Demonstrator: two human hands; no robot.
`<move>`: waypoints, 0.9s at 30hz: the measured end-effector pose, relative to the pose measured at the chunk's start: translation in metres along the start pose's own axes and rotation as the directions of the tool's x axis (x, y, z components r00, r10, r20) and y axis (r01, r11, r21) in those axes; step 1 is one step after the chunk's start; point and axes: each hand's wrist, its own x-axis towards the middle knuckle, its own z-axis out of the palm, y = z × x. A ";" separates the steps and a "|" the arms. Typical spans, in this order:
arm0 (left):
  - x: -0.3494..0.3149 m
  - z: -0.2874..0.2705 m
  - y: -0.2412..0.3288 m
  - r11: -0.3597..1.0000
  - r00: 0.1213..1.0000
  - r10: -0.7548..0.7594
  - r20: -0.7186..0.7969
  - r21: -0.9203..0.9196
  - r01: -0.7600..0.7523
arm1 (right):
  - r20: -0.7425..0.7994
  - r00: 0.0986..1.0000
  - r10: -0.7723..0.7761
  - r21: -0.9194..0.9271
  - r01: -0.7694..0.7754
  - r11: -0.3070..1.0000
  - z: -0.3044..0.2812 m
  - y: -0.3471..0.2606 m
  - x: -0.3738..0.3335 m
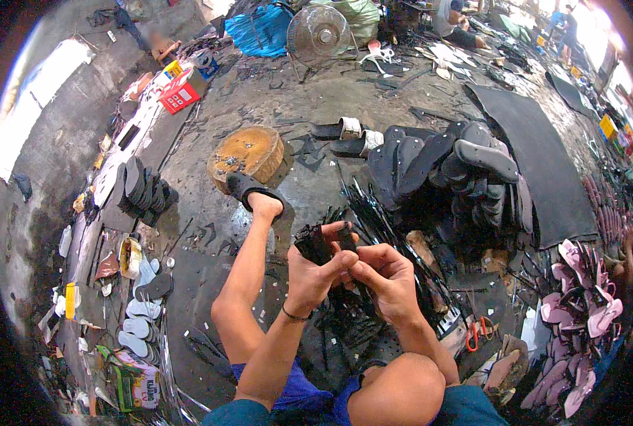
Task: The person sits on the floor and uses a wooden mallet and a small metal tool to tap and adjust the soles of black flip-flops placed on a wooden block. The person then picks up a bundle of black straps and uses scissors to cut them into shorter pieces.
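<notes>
My left hand (311,278) is closed around a bunch of short black strap pieces (312,243), which look like sandal straps. One wider black piece (345,238) sticks up between my two hands. My right hand (389,278) pinches at this piece, its thumb and fingertips close to my left thumb. What lies between the right fingertips is partly hidden. Below and beyond my hands, long thin black strips (379,221) lie in a loose heap on the floor.
A round wooden block (249,153) stands ahead, near my sandalled foot (256,193). Dark soles (419,167) are piled ahead right, beside a black sheet (536,160). Orange-handled scissors (478,334) and pink sandals (579,305) lie at right. A fan (321,35) and other people are farther off.
</notes>
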 end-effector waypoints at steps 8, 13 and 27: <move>-0.004 0.007 0.004 0.982 1.000 -0.004 0.014 0.187 0.001 | 0.005 0.993 -0.117 -0.314 0.113 0.943 0.002 0.003 -0.005; -0.005 0.019 0.011 0.886 0.966 0.232 0.110 0.387 -0.257 | 0.371 0.639 -0.674 -0.809 0.578 0.103 -0.005 -0.094 -0.010; 0.054 -0.010 0.086 0.904 0.955 0.108 -0.277 -0.373 -0.211 | 0.346 0.798 0.494 -0.702 -0.130 0.701 -0.055 -0.002 -0.004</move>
